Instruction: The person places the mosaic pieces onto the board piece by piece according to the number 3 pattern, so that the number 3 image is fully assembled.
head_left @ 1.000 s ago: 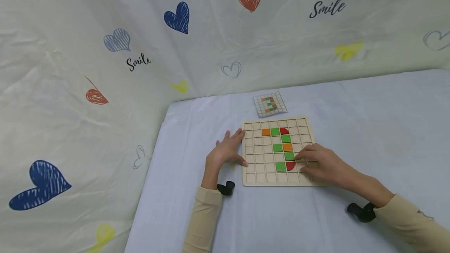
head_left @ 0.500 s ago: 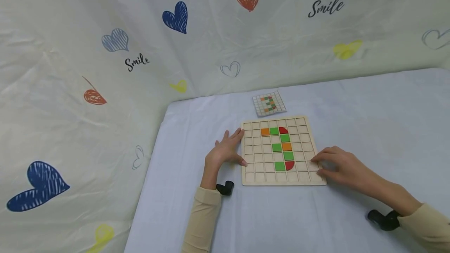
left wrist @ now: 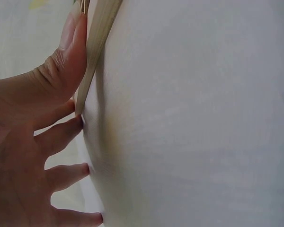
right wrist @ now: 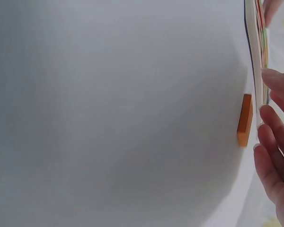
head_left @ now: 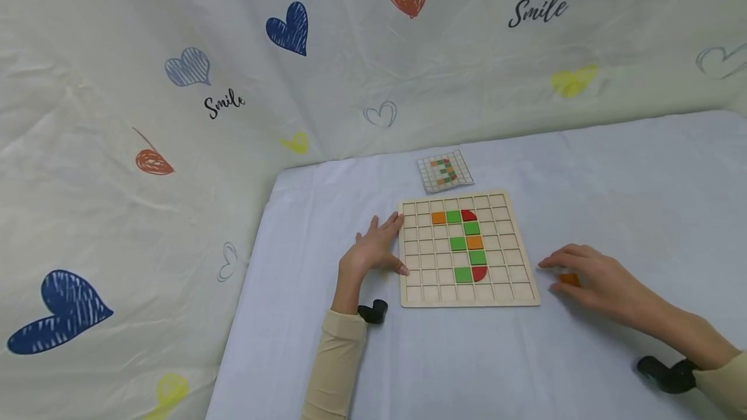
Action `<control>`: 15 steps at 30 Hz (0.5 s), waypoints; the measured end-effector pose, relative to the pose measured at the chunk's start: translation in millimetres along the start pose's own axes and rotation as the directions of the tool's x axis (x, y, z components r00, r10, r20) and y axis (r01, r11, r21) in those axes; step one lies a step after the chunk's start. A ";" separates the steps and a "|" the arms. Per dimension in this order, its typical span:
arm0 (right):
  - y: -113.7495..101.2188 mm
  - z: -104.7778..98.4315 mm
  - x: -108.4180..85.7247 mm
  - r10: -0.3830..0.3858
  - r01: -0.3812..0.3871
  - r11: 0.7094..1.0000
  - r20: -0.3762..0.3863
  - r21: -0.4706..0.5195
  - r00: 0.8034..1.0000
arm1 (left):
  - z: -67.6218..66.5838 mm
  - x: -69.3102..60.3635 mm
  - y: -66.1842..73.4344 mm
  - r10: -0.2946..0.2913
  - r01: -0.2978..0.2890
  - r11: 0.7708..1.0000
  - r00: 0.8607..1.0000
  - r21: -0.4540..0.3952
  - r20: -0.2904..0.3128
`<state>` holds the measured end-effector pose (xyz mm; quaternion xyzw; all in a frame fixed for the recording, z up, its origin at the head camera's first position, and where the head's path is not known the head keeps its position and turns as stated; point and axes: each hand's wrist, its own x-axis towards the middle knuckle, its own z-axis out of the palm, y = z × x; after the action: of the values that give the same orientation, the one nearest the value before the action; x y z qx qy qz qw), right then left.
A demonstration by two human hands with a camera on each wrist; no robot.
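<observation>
A wooden grid board (head_left: 509,258) lies flat on the white cloth, with orange, green and red tiles set in its cells. Spread fingers and thumb of my left hand (head_left: 373,253) touch the board's left edge; the left wrist view shows the thumb against the board's side (left wrist: 97,45). To the right of the board, my right hand (head_left: 601,280) hovers with thumb and fingers apart. Between them, in the head view, shows a loose orange tile (head_left: 569,279). From the right wrist, this orange tile (right wrist: 245,120) rests on the cloth, apart from the fingertips.
A small pattern card (head_left: 433,179) with a coloured grid lies behind the board. White cloth (head_left: 636,186) covers the table, and a curtain printed with hearts (head_left: 344,76) hangs at the back and left. Black devices (head_left: 373,312) sit at both wrists.
My right hand has moved right, off the board and over the cloth, uncovering the board's right columns. The loose orange tile has come into view beneath it. The left hand stays at the board's edge.
</observation>
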<state>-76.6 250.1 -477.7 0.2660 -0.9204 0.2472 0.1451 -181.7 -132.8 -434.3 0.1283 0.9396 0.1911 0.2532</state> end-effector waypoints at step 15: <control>6.9 0.6 -13.7 0.095 -0.095 0.995 0.002 0.002 0.995 | 0.7 -0.2 -0.6 -0.003 0.003 1.000 1.000 -0.007 -0.001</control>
<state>-69.5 260.6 -486.2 0.2223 -0.9318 0.2546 0.1322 -181.2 -133.1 -435.0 0.1259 0.9392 0.1940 0.2537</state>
